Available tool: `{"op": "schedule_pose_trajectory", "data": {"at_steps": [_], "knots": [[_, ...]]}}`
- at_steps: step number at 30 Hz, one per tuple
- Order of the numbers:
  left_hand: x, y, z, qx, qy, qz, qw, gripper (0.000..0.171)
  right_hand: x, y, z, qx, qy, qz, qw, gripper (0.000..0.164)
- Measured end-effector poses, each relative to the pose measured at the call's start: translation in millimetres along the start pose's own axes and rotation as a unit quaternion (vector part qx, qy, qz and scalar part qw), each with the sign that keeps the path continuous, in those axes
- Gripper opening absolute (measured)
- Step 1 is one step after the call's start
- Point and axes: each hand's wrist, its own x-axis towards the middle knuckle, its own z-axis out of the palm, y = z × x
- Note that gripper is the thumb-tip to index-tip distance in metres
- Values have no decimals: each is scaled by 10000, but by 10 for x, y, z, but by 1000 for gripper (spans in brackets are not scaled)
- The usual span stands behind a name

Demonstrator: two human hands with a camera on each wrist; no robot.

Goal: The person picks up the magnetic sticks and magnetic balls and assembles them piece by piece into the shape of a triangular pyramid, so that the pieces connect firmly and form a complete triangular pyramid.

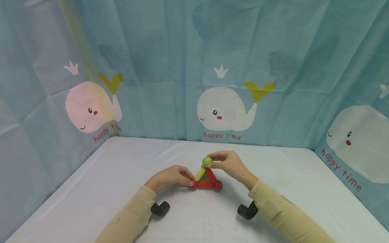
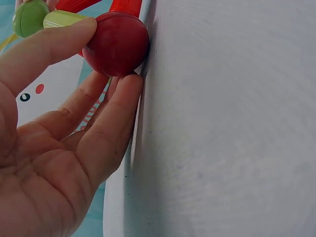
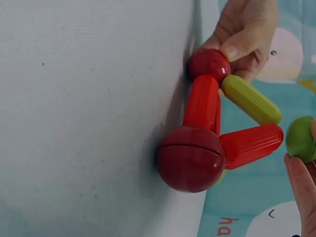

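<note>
A triangle of toy building rods and balls stands on the white table [image 1: 188, 222]. My left hand [image 1: 171, 176] pinches the dark red ball [image 2: 118, 44] at its left corner between thumb and fingers. At the top, the fingers of my right hand [image 1: 231, 166] pinch a green ball [image 1: 207, 161]. A yellow-green rod [image 3: 251, 100] slants up from the left ball, and a red rod [image 3: 252, 145] slants up from a second dark red ball [image 3: 190, 159] at the right. Another red rod [image 1: 205, 185] joins the two red balls along the bottom. In the right wrist view the green ball sits just past the slanted rods' upper ends.
A blue curtain [image 1: 164, 101] printed with white whales hangs behind the table and along its sides. Black wrist-worn devices [image 1: 160, 208] stick out below the sleeves.
</note>
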Motion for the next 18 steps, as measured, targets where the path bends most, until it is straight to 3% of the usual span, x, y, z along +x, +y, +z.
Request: {"op": "schedule_pose_trajectory", "data": {"at_steps": [18], "knots": [[15, 23, -20, 104, 53, -117, 9999, 24, 71, 17, 35, -381, -144, -150, 9991, 31]]}}
